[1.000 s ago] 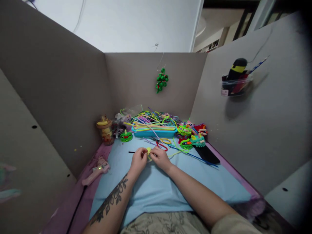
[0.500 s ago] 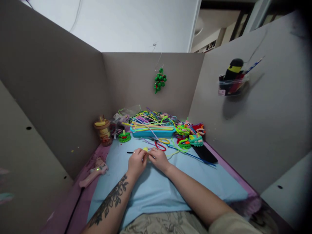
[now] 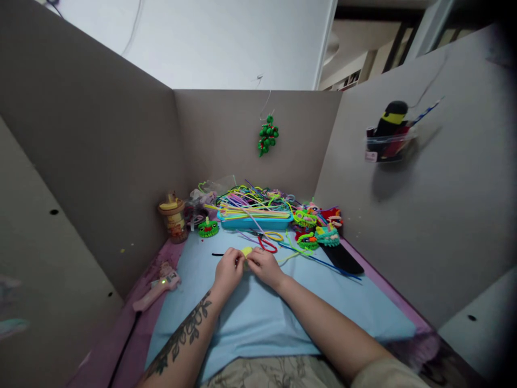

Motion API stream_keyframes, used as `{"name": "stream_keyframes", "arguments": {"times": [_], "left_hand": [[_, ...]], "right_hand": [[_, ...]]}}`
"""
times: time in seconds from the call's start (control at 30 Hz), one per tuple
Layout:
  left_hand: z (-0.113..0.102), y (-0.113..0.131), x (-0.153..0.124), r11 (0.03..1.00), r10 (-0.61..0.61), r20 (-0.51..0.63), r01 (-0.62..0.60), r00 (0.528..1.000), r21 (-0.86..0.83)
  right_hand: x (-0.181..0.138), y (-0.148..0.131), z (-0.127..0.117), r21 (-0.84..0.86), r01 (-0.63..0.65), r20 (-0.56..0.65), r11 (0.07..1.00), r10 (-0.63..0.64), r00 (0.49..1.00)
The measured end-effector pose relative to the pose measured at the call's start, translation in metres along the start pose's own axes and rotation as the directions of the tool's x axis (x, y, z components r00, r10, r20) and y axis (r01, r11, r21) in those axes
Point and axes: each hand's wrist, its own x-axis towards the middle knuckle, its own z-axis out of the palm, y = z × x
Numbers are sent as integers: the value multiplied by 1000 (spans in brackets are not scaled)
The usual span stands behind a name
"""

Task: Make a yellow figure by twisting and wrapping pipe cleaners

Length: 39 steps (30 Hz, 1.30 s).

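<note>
My left hand and my right hand meet over the middle of the table, fingertips pinched together. Between them they hold a small yellow piece that looks like pipe cleaner; the fingers cover most of it. A short black stick pokes out left of my left hand, and I cannot tell whether the hand touches it. Just beyond my right hand lies a tool with red and yellow loop handles, among loose pipe cleaners.
At the back, a blue tray is heaped with pipe cleaners. A green frog-like craft piece sits left of it, several colourful ones to the right near a black slab. A pink glue gun and a lidded cup stand left.
More of the yellow piece shows above the fingertips now. Both hands keep nearly the same place and grip, while the whole view has shifted slightly.
</note>
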Motion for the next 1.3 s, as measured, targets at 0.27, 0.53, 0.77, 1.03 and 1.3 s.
{"name": "stream_keyframes", "arguments": {"times": [0.27,0.53,0.77,1.03,1.3], "left_hand": [[0,1,1,1000,-1,29,2,1000,-27],[1,4,-3,996,55,83,-61,995,66],[-1,8,-4,986,54,154,-77,987,148],[1,5,-2,997,9,164,-22,986,76],[5,-4,-2,964,-264,167,254,950,79]], "right_hand": [[2,1,-8,62,19,50,998,-22,999],[5,1,-15,40,-104,103,994,99,990],[3,9,-10,106,-302,229,948,272,935],[4,9,-17,66,-279,264,958,253,931],[4,9,-19,48,-235,266,971,214,940]]}}
